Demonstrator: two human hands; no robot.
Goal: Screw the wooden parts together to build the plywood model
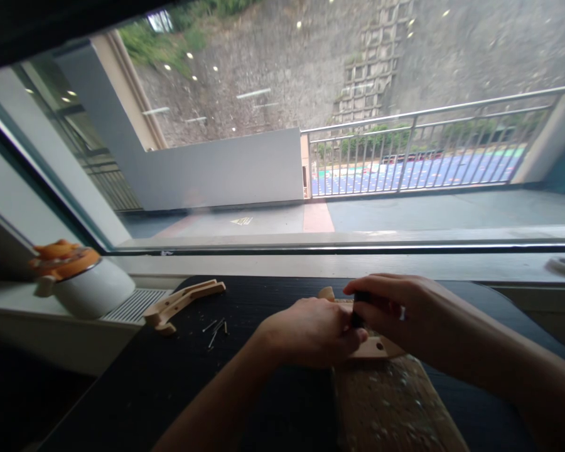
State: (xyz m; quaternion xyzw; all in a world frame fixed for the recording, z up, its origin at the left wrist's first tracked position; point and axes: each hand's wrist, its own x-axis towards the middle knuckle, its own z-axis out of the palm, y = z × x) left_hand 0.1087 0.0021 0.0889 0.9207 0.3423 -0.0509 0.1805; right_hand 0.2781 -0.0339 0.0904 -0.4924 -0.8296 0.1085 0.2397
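My left hand [311, 333] rests closed on a pale wooden piece [374, 346] that lies at the far end of a wooden board [386, 408] speckled with shavings. My right hand [400, 314] is curled around a small dark tool [358, 311], held against the same wooden piece. The fingers of both hands hide most of the piece; a rounded end [327, 292] shows behind them. The hands touch each other above the piece.
A black table [169, 376] carries a second light wooden part [183, 301] at the left and several small nails [216, 328] beside it. A white pot with an orange lid [78, 279] sits on the left ledge. A large window is behind.
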